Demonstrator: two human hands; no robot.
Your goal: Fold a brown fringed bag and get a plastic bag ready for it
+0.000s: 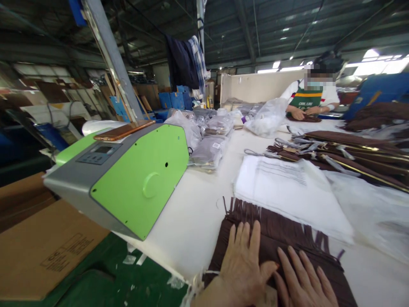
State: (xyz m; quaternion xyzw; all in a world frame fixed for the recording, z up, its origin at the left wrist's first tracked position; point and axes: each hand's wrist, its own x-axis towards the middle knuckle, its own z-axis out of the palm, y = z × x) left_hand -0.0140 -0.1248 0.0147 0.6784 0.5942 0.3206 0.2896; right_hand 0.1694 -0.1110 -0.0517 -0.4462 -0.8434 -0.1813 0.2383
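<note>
A dark brown fringed piece (271,234), which looks like a flat bag, lies on the table in front of me with its fringe spread along the far edge. My left hand (241,264) rests flat on its left part, fingers stretched out. Beside it, my right hand (303,279) also lies flat on the brown piece, fingers spread and cut off by the lower edge of the view. A small tan tag (270,296) shows below, between the hands. Just beyond the fringe is a stack of white printed plastic bags (281,183).
A green and grey machine (140,179) with a phone (124,131) on top stands at the left table edge. Packed clear bags (209,151) lie behind it. Brown zippered pieces (351,149) are piled at right. Across the table, a co-worker (306,98) handles a brown piece.
</note>
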